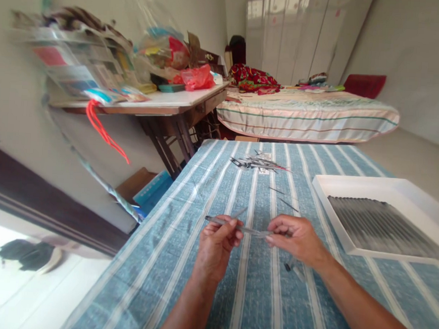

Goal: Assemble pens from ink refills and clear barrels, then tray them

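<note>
My left hand (221,231) is closed around a slim grey pen (247,230), whose dark end sticks out past the thumb side. A thin grey stick (240,213) also juts up from behind those fingers. My right hand (289,234) pinches a small translucent piece (263,233) at the pen's other end; blur hides whether it is a separate part. Under the right wrist lies a clear piece with a black end (294,269), partly covered. Two thin dark rods (287,204) rest on the striped cloth beyond the hands.
A loose pile of thin dark parts (258,163) lies at the table's far side. To the right, a white tray (367,182) holds several dark slim pens in a row (379,224). A cluttered desk (163,104) stands at left, a bed (312,108) behind.
</note>
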{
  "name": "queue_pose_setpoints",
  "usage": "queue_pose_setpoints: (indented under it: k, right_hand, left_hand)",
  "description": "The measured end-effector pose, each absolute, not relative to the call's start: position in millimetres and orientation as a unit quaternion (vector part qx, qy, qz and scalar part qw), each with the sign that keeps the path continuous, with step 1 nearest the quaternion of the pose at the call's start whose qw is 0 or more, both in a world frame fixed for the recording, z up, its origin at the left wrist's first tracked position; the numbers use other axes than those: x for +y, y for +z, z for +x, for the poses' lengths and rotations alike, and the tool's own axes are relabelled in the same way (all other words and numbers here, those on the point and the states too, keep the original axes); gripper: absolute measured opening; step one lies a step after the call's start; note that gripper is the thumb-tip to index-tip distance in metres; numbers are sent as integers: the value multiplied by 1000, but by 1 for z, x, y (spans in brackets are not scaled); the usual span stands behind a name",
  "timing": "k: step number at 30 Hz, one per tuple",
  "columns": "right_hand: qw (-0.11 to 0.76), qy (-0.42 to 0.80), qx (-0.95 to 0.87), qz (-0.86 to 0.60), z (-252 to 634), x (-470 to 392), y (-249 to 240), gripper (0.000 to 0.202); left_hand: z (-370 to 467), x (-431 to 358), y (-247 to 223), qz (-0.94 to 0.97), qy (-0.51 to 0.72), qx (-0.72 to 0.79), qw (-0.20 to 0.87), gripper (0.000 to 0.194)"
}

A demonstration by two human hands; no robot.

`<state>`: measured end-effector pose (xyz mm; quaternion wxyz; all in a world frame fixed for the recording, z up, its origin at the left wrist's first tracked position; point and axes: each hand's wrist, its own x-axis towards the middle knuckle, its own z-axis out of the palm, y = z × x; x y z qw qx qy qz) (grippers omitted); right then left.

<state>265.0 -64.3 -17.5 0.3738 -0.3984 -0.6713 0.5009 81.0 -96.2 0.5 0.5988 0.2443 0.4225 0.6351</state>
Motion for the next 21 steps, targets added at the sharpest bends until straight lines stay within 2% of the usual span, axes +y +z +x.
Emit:
queue_pose_setpoints:
  k: [11, 21]
  right_hand:
    - [444, 421, -689, -387, 258, -70, -24, 11]
    - [483, 426, -675, -360, 253, -74, -28, 9]
  left_hand:
    - [81, -96, -3, 228, 628, 412, 620, 19]
    - [86, -96, -9, 213, 646, 416, 604, 15]
